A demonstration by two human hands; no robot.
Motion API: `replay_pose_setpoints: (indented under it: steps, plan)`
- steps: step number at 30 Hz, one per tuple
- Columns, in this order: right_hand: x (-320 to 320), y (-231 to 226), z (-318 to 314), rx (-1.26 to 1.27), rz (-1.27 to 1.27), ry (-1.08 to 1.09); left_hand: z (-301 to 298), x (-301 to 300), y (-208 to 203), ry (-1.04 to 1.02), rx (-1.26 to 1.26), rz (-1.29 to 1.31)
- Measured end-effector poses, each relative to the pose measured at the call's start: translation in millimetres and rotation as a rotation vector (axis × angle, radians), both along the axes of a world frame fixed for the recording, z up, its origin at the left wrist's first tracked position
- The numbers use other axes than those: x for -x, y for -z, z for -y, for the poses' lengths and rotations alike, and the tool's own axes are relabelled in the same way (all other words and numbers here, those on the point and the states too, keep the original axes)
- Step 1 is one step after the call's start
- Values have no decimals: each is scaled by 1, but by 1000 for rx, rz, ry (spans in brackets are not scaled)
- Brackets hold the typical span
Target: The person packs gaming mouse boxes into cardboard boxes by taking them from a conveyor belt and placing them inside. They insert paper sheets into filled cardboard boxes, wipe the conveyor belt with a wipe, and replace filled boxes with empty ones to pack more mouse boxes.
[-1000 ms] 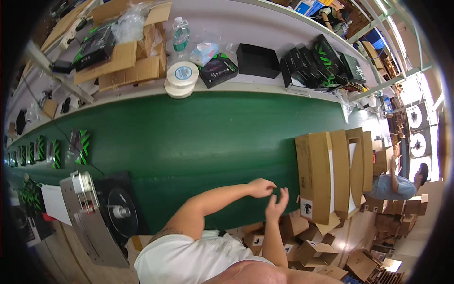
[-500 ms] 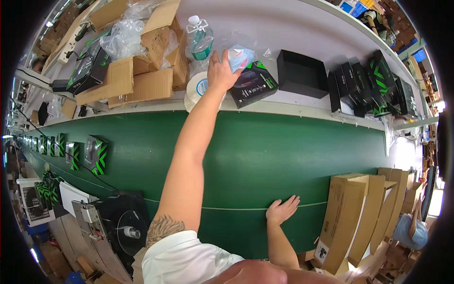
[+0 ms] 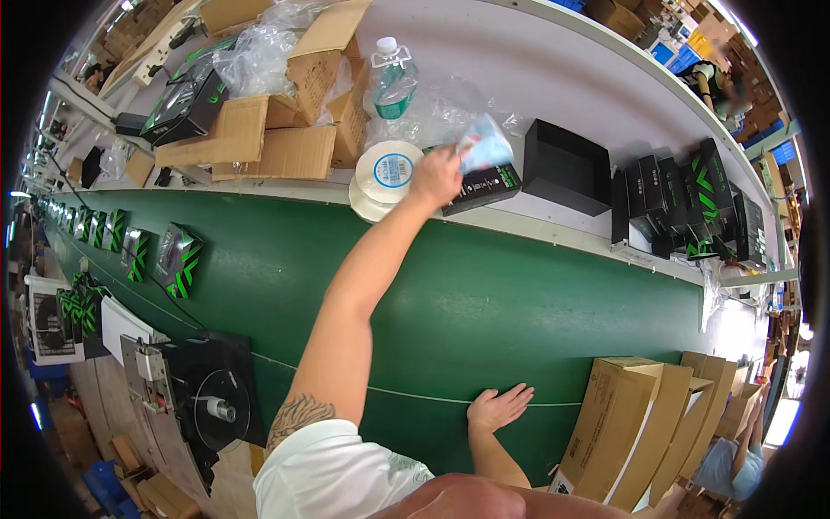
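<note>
My left hand (image 3: pixel 437 177) reaches far forward to the shelf, its fingers closed on a small soft pack (image 3: pixel 486 143) in light blue and white. The pack is smeared by motion, so its exact kind is unclear. Just beneath lies a flat black box (image 3: pixel 484 190) with green print, partly hidden by the hand and the pack. White label rolls (image 3: pixel 373 166) sit stacked right beside the wrist. On the green belt (image 3: pixel 450 320), close to my body, my right hand (image 3: pixel 499 407) rests with its fingers stretched out, holding nothing.
Along the shelf stand an open carton (image 3: pixel 285 151) with clear plastic wrap, a bottle (image 3: pixel 395 82), an empty black tray (image 3: pixel 566 169) and several black boxes (image 3: pixel 683 203). Brown cartons (image 3: pixel 614 424) stand at the right. A machine with a black disc (image 3: pixel 220 406) is at lower left.
My left hand has moved right and a little nearer, lifting the blue-and-white pack off to the right over the black box. The view has shifted; my right hand still lies on the belt.
</note>
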State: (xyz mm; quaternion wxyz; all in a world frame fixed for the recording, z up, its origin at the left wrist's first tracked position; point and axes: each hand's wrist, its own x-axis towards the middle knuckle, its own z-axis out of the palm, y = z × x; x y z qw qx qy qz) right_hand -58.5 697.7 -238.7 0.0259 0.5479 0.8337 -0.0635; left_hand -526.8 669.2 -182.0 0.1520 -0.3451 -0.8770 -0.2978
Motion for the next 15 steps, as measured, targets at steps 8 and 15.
replay_pose_setpoints:
  steps: [8,15]
  plan:
    - [5,1,0,-22,-36,-2,82,-163,39,392,234,12]
    - [-6,-1,3,-32,-26,45,122,-168,8,318,224,-135]
